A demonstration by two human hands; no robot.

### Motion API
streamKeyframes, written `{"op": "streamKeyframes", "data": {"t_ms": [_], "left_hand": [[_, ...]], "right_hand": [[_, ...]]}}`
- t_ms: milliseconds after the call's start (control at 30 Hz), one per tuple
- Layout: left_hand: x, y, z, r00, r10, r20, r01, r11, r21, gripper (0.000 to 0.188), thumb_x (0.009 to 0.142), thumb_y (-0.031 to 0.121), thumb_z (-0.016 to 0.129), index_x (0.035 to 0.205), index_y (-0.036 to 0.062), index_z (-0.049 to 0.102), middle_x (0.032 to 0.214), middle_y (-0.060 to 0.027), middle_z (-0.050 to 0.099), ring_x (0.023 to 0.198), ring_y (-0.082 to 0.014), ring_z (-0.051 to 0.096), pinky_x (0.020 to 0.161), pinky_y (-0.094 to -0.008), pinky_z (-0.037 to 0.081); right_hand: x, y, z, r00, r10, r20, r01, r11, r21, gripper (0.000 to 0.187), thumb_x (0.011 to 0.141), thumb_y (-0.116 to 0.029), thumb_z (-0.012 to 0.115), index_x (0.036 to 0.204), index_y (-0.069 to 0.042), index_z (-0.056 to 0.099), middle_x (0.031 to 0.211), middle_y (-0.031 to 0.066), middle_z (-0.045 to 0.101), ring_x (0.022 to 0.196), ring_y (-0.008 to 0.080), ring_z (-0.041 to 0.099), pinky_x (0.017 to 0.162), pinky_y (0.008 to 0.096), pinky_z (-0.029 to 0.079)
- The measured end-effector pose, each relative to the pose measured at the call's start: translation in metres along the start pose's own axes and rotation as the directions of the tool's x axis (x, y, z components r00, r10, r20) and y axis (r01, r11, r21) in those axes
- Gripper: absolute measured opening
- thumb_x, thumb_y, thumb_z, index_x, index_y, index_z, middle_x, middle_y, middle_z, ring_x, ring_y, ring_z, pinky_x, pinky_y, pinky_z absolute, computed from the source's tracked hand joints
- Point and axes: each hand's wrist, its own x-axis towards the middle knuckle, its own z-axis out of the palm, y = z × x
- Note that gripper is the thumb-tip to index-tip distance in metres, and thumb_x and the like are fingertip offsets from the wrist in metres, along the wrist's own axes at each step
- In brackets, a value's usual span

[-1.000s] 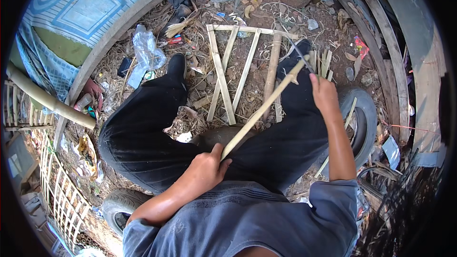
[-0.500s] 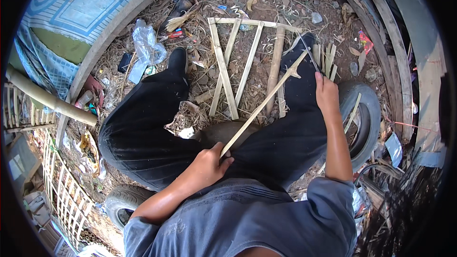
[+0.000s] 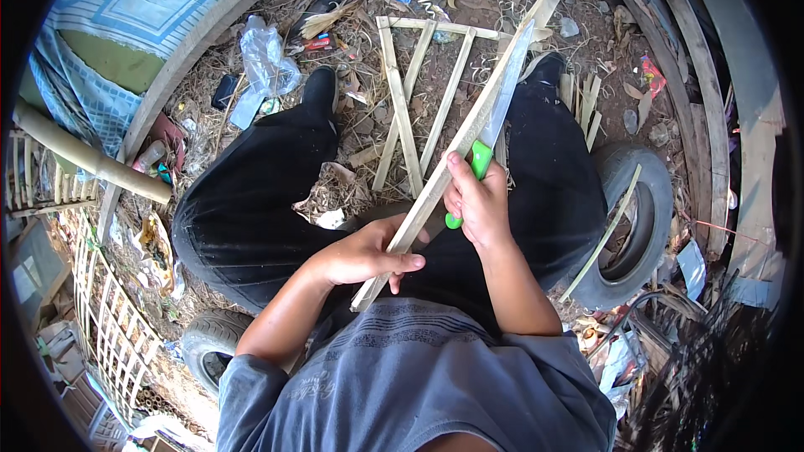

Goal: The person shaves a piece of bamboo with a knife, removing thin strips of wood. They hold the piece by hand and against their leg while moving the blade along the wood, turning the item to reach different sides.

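A long pale bamboo strip slants from my lap up past my right foot. Near its lower end my left hand is wrapped round it, thumb across the front. Higher up, my right hand grips a knife by its green handle, the blade pointing away and lying along the strip's right edge. The thumb of that hand presses against the strip. Beyond them on the ground lies a frame of crossed bamboo slats, partly hidden by the strip.
A tyre lies at the right with a thin strip across it; another tyre is at the left. Short bamboo pieces stand by my right foot. Plastic bags and litter cover the ground. A woven bamboo lattice leans at the lower left.
My right hand has come in from far right toward my lap with the knife, now beside the strip. The strip has turned steeper, its lower end nearer my body.
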Motion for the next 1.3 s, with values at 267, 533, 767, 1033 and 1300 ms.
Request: {"op": "streamKeyframes", "data": {"t_ms": [267, 533, 767, 1033, 1300], "left_hand": [[-0.018, -0.038, -0.032, 0.931, -0.173, 0.32, 0.288, 0.888, -0.358, 0.026, 0.094, 0.03, 0.058, 0.098, 0.0049, 0.052, 0.063, 0.0012, 0.047, 0.052, -0.0109, 0.046, 0.05, -0.0281, 0.041], [-0.011, -0.027, -0.003, 0.907, 0.228, -0.354, 0.012, 0.826, 0.563, 0.037, 0.099, 0.029, 0.047, 0.085, -0.0042, 0.055, 0.057, -0.0024, 0.043, 0.059, -0.0107, 0.042, 0.056, -0.0337, 0.039], [-0.003, -0.006, 0.016, 0.892, 0.289, -0.347, -0.066, 0.844, 0.532, 0.029, 0.096, 0.02, 0.047, 0.089, -0.0068, 0.055, 0.065, -0.0252, 0.055, 0.067, -0.0432, 0.057, 0.064, -0.0458, 0.044], [-0.013, -0.034, 0.026, 0.915, 0.263, -0.305, 0.01, 0.743, 0.669, 0.025, 0.095, 0.017, 0.05, 0.086, -0.0065, 0.054, 0.068, -0.0282, 0.055, 0.074, -0.0464, 0.056, 0.065, -0.0476, 0.043], [0.006, -0.039, 0.005, 0.893, 0.234, -0.383, -0.093, 0.932, 0.352, 0.034, 0.101, 0.028, 0.041, 0.082, 0.0013, 0.049, 0.051, 0.002, 0.043, 0.042, -0.0077, 0.041, 0.041, -0.0258, 0.037]], "right_hand": [[0.017, -0.012, -0.005, 0.99, -0.141, -0.022, 0.139, 0.989, -0.053, 0.023, 0.093, -0.026, 0.061, 0.083, -0.007, 0.052, 0.056, -0.0061, 0.034, 0.041, 0.0035, 0.034, 0.035, 0.0208, 0.027], [-0.015, -0.023, -0.018, 0.908, -0.391, 0.148, 0.359, 0.547, -0.756, 0.028, 0.091, -0.024, 0.058, 0.083, 0.001, 0.05, 0.057, 0.0134, 0.051, 0.048, 0.0275, 0.055, 0.049, 0.0401, 0.042], [-0.028, -0.011, -0.031, 0.856, -0.154, 0.493, 0.503, 0.032, -0.864, 0.037, 0.088, -0.038, 0.06, 0.075, -0.004, 0.05, 0.058, 0.0139, 0.059, 0.054, 0.0346, 0.062, 0.05, 0.0429, 0.05], [0.067, -0.046, -0.119, 0.898, -0.436, 0.056, 0.065, 0.008, -0.998, 0.044, 0.098, -0.034, 0.043, 0.081, 0.002, 0.06, 0.065, 0.0253, 0.058, 0.068, 0.0461, 0.058, 0.059, 0.0513, 0.045], [-0.031, -0.001, -0.031, 0.877, -0.177, 0.447, 0.479, 0.265, -0.837, 0.036, 0.091, -0.035, 0.058, 0.08, -0.001, 0.055, 0.061, 0.02, 0.058, 0.06, 0.0418, 0.059, 0.055, 0.0481, 0.046]]}}
